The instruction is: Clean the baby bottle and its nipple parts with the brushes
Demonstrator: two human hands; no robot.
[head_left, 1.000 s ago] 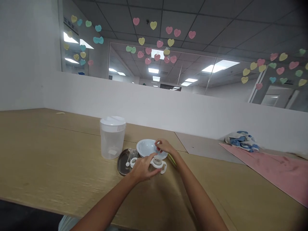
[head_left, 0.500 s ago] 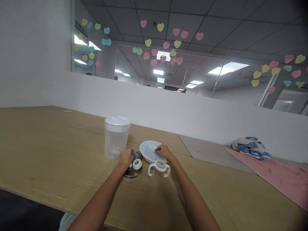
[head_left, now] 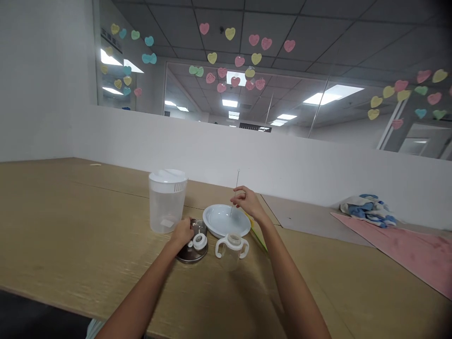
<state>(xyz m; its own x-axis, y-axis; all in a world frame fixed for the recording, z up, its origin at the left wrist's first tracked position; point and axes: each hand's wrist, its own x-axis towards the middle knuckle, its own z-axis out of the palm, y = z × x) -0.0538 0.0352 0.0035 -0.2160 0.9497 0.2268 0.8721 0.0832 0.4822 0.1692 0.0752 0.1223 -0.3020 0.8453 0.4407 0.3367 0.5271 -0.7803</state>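
Note:
My right hand (head_left: pixel 246 201) is above the pale bowl (head_left: pixel 215 221), pinching a thin wire (head_left: pixel 238 181) with a small loop at its top. The wire stands nearly upright, its lower end over the bowl. My left hand (head_left: pixel 182 233) rests at the left side of a shiny metal tray (head_left: pixel 192 256), fingers curled; what they grip is hidden. On the tray lie a white ring-shaped cap (head_left: pixel 199 241) and a smaller white piece (head_left: pixel 190 244). A clear cup (head_left: pixel 230 260) with a white two-handled collar (head_left: pixel 234 240) stands in front of the bowl.
A translucent lidded bucket (head_left: pixel 167 202) stands left of the tray. Something yellow-green (head_left: pixel 260 238) lies partly behind my right forearm. At the far right are a pink cloth (head_left: pixel 395 245) and a crumpled blue-and-white cloth (head_left: pixel 369 210). A white wall (head_left: pixel 282 160) rises behind the table.
My right hand has risen from the bowl, and the thin wire now shows upright in its fingers. My left hand stays by the metal tray. The view has shifted slightly.

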